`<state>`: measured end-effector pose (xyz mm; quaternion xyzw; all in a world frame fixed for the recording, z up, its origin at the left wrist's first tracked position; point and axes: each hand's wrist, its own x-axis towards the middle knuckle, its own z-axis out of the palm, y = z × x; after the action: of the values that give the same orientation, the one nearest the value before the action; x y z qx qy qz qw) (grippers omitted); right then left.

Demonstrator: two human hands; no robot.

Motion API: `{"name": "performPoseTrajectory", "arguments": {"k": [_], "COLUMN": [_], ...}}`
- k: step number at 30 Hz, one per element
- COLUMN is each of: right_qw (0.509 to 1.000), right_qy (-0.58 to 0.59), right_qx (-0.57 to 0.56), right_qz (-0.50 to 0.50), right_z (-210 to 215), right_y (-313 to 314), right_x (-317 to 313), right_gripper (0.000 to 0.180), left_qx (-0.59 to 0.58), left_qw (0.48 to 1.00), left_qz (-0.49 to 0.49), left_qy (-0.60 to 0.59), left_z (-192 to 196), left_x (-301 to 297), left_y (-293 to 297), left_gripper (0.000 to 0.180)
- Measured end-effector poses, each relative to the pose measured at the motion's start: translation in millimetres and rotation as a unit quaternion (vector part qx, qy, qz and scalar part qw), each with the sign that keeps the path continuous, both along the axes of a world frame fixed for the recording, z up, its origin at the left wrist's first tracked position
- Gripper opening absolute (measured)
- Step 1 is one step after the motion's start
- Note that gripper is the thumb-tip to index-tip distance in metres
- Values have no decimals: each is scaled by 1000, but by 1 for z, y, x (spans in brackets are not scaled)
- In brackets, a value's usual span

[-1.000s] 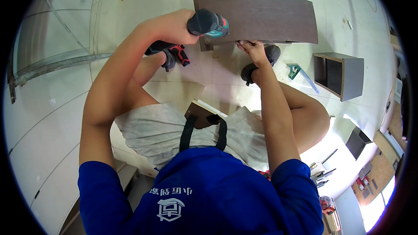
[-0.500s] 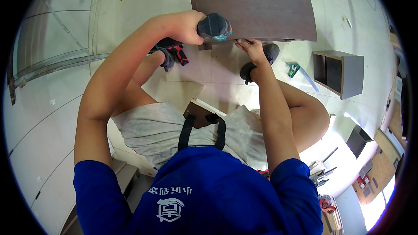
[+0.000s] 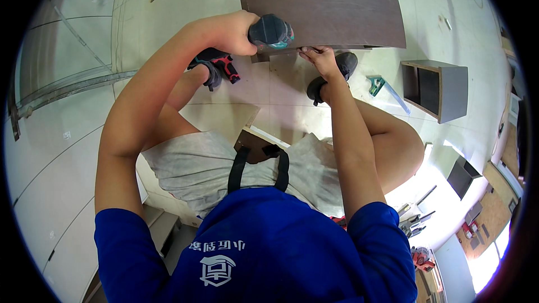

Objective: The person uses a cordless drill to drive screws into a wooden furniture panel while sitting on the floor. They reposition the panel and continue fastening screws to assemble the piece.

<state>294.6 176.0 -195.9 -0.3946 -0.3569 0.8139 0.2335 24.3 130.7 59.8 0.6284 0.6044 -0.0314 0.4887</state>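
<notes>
Left hand [image 3: 233, 32] closed around the grip of a dark cordless drill [image 3: 271, 31] with a teal band, its body pressed against the near edge of a dark brown panel [image 3: 328, 14] lying on the pale floor [image 3: 168, 0]. Right hand [image 3: 317, 59] — just to the right of the drill — fingertips pinched on the same panel edge; whether they hold a small part cannot be told. Below the left hand, a red-and-black tool [image 3: 222, 67] rests on the floor. Well to the right of the right hand: an open brown box cabinet [image 3: 441, 87] and a green-handled square [image 3: 379, 86].
</notes>
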Motion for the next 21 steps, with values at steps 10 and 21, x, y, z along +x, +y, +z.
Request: {"name": "performPoseTrajectory", "arguments": {"k": [10, 21], "right_qw": [1000, 1000], "right_qy": [3, -15], "right_qx": [1, 2], "right_qz": [-12, 9], "right_z": [3, -3], "right_y": [-2, 0], "right_x": [-2, 2], "right_gripper": [20, 24], "left_qx": [4, 4], "left_qw": [1000, 997], "left_qz": [-3, -49], "left_qy": [7, 58], "left_z": [2, 17], "left_x": [2, 21], "left_y": [2, 11], "left_gripper": [26, 24]}}
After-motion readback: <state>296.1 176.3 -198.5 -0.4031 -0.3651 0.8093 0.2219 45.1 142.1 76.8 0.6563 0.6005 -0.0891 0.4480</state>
